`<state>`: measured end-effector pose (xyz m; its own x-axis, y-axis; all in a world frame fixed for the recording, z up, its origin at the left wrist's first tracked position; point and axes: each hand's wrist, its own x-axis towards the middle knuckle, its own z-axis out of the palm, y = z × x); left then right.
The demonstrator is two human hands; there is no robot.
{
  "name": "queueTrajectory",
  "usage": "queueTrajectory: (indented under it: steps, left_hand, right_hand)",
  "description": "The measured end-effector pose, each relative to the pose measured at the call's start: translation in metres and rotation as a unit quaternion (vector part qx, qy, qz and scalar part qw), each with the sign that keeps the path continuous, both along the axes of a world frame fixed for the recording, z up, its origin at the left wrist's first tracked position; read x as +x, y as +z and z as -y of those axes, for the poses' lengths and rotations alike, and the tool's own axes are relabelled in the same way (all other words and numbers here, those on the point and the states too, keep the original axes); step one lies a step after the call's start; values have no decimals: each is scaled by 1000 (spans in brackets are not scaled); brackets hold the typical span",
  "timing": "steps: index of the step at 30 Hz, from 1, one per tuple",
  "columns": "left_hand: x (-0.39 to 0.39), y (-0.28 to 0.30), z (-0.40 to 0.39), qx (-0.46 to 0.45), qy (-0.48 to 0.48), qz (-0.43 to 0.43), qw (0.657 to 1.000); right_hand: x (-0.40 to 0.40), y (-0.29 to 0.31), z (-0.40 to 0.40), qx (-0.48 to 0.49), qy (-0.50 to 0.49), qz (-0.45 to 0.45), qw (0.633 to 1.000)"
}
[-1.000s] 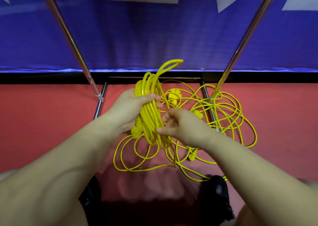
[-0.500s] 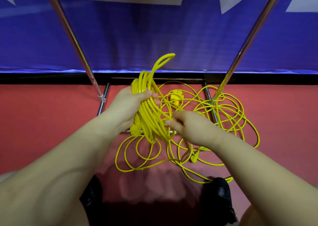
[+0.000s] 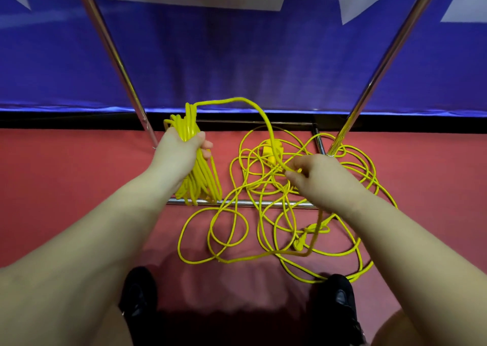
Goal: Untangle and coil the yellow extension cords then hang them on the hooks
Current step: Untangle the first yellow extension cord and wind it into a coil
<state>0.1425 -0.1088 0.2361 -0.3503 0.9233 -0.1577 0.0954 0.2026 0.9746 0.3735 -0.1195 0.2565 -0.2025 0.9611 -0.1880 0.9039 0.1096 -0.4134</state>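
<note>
**Hands part to draw out the next loop of cord**

A second ago both hands were close together at the bundle; now they are well apart. The left hand [image 3: 181, 153] has moved left and grasps the coiled bundle of yellow extension cord [image 3: 196, 166] near its top, fingers curled round the strands, the loops hanging down to the horizontal chrome base bar [image 3: 245, 202]. The right hand [image 3: 313, 177] has swung right and pinches a single yellow strand [image 3: 253, 107], which now arches from the top of the bundle over to its fingertips.

The rest, a loose tangle of yellow cord [image 3: 290, 213], lies on the red floor [image 3: 66, 187] around the foot of the right slanted chrome pole [image 3: 390, 55].

Judging by this, one more length is being measured off for the coil. Much cord is left to untangle, and no hooks are in view.
</note>
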Motion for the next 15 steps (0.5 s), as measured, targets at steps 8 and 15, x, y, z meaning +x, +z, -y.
queueTrajectory:
  steps: [8, 15]
  left_hand:
    - [18, 8, 11, -14, -154, 1, 988]
    - [32, 15, 23, -21, -288, -5, 957]
  right_hand:
    - [-13, 25, 16, -309, 150, -135, 929]
    - [-3, 35, 0, -98, 41, -329, 938]
